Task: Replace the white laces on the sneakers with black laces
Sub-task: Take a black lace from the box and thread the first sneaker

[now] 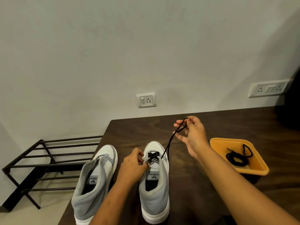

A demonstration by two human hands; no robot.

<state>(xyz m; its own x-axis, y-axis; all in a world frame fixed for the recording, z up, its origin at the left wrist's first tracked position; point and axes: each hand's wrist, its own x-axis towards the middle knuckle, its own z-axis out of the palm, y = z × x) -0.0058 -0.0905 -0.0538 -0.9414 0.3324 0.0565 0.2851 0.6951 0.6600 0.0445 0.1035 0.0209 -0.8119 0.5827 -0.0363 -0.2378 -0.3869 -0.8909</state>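
Right hand (pixel 192 135) is pinching the black lace (pixel 168 143) taut — raised beyond the sneaker (pixel 155 181). Left hand (pixel 134 164) is gripping its eyelet flap.

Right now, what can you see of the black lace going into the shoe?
The black lace is a thin, round cord. It crisscrosses the front eyelets of the sneaker on the right, then rises taut from the shoe's right side to the right hand, which pinches it folded into a loop above the table.
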